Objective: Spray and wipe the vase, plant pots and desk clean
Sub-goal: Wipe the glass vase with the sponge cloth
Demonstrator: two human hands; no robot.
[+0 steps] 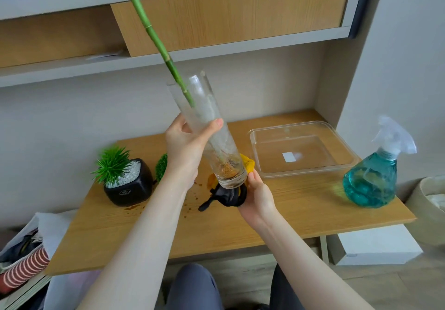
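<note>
- Across the lower half of the view the wooden tabletop (301, 216) is carrying everything else, with brown specks and a small brown spill lying near its middle and left.
- At the back right a clear plastic tray (346, 163) is sitting flat on the wood.
- Above the middle a tall glass vase (204, 127) is hanging tilted in the air, its mouth leaning up and to the left, with a long green bamboo stalk (149, 28) sticking out and brownish roots showing at the base.
- At the right edge a spray bottle (370, 182) with teal liquid is standing upright, well apart from the vase.
- On the left a black plant pot (130, 189) with white pebbles and a spiky green plant is standing; a second green plant is peeking out behind the left forearm.
- The left hand (185, 151) is wrapping its grip around the vase's middle, thumb across the glass.
- The right hand (257, 194) is gripping a yellow and black cloth (231, 196) against the vase's base.
</note>
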